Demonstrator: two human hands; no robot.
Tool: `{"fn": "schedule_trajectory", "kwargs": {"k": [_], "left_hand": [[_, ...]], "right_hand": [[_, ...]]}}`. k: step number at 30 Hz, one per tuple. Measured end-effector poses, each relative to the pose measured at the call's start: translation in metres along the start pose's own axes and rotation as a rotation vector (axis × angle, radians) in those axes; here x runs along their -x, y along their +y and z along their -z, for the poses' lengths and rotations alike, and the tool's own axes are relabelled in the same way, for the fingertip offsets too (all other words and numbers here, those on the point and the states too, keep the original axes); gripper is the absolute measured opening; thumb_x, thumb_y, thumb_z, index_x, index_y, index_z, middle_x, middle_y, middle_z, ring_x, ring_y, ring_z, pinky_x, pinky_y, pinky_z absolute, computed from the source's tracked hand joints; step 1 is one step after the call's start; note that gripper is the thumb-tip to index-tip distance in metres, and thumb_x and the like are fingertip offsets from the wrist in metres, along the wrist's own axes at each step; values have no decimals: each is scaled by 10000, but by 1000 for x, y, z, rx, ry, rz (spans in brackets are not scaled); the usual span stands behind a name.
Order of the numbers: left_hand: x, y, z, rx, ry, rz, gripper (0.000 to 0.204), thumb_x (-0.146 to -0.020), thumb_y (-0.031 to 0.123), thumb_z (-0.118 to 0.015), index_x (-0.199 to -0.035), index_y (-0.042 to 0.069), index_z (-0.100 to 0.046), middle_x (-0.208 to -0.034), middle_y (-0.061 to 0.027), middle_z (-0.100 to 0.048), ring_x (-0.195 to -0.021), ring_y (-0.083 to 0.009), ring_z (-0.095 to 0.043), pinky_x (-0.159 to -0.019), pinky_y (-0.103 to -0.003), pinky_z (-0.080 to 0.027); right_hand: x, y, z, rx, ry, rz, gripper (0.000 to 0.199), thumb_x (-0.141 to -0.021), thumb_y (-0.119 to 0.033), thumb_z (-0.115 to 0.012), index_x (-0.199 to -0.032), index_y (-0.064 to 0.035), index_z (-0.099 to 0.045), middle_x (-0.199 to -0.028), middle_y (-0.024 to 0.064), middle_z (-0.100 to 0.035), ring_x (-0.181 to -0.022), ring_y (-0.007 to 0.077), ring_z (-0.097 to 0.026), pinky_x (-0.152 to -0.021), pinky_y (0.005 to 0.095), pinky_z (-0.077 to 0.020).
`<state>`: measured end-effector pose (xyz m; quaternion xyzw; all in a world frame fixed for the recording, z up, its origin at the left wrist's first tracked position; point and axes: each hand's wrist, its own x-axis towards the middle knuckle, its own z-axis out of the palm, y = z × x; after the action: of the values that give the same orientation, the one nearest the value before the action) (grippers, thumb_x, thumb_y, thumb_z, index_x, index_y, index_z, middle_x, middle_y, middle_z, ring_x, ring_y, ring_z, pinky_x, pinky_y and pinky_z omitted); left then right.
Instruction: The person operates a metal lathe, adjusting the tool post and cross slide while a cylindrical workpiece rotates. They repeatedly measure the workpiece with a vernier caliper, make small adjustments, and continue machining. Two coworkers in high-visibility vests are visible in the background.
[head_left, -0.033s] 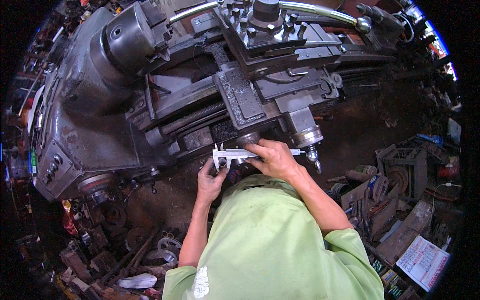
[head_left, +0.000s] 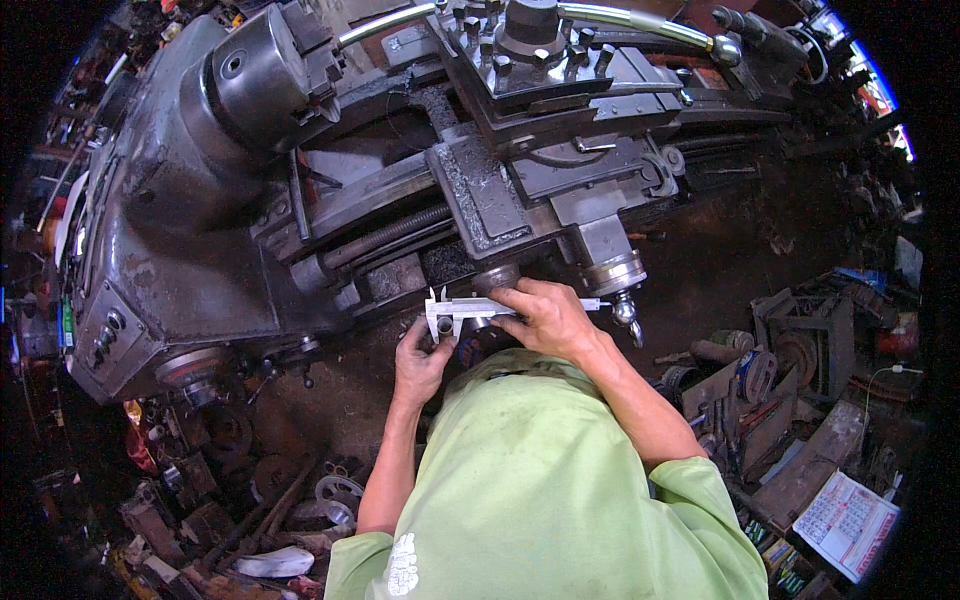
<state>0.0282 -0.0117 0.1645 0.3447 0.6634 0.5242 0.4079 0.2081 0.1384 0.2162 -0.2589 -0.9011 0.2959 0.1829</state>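
Note:
In front of the lathe carriage my right hand (head_left: pixel 545 318) is closed around the beam of a vernier caliper (head_left: pixel 472 307). The caliper lies roughly level, its jaws pointing toward me at the left end and its rod end sticking out to the right of my hand. A small round metal ring (head_left: pixel 445 325) sits between the larger jaws. My left hand (head_left: pixel 421 362) pinches this ring from below with thumb and fingers, close to the jaws. How deep the ring is cannot be seen.
A big lathe (head_left: pixel 480 190) fills the far side, with a chuck (head_left: pixel 262 75) at left and a tool post (head_left: pixel 530 50) at top. A handwheel (head_left: pixel 616 272) juts out right of my hands. Metal scrap and a calendar sheet (head_left: pixel 846 524) lie at right; more scrap lies lower left.

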Motion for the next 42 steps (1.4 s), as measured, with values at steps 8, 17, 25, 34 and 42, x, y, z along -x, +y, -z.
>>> {"fn": "schedule_trajectory", "kwargs": {"k": [8,17,25,34,42], "left_hand": [[-1,1,-1,0,4,4,237,-828,-13,-635,-1064,0,-613,-930,-5,-631,-867,-101,-561,-823,-267,-456],[-2,-3,1,-21,-7,8,261,-848,-4,-625,-1109,0,-633,-976,-24,-668,-899,-103,-592,-847,-277,-479],[-3,0,0,14,5,16,252,-833,-4,-637,-1085,-1,-623,-946,-11,-641,-880,-104,-572,-832,-270,-463],[-5,0,2,-22,-9,10,256,-839,0,-634,-1095,2,-625,-952,-19,-650,-892,-105,-574,-843,-274,-465],[-7,-4,1,33,-23,-3,246,-849,14,-637,-1094,-5,-631,-966,-28,-659,-903,-105,-584,-845,-278,-474]], "right_hand": [[-1,2,-1,-5,21,16,384,-731,-191,-789,-1093,-127,-677,-748,112,-603,-649,316,-627,-557,412,-505],[-3,0,0,-3,4,-3,384,-722,-186,-791,-1084,-121,-677,-749,113,-604,-656,317,-629,-564,415,-505],[-4,-1,1,-12,1,-13,383,-714,-174,-792,-1076,-119,-682,-749,110,-605,-663,311,-631,-572,409,-507],[-6,0,1,0,-5,-18,375,-739,-228,-772,-1086,-122,-676,-764,115,-620,-679,319,-642,-585,424,-518],[-6,0,2,7,-2,-32,371,-730,-179,-783,-1078,-99,-683,-772,120,-612,-684,322,-638,-585,415,-510]]}}
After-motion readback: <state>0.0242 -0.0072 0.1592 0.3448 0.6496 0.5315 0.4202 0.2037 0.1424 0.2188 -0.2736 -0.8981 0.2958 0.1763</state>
